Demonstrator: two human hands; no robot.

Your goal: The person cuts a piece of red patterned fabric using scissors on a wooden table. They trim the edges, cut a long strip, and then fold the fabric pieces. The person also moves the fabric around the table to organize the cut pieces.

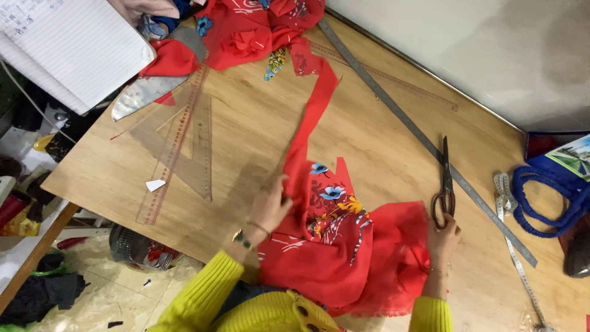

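Meanwhile, left hand (pixel 270 206) pinches floral red cloth (pixel 344 258).

1 pr scissors (pixel 446 184), 2 metal rulers (pixel 424 141), 1 clear triangle (pixel 184 147), 1 tape measure (pixel 513 246), 1 notebook (pixel 74 43), 2 hands (pixel 270 206).

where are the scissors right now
In the head view, the black scissors lie on the wooden table at right, blades pointing away, handles at the right hand, beside the long metal ruler and the red fabric.

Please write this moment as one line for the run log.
left hand: grips red floral fabric | right hand: on scissors handles, blades closed | surface: wooden table
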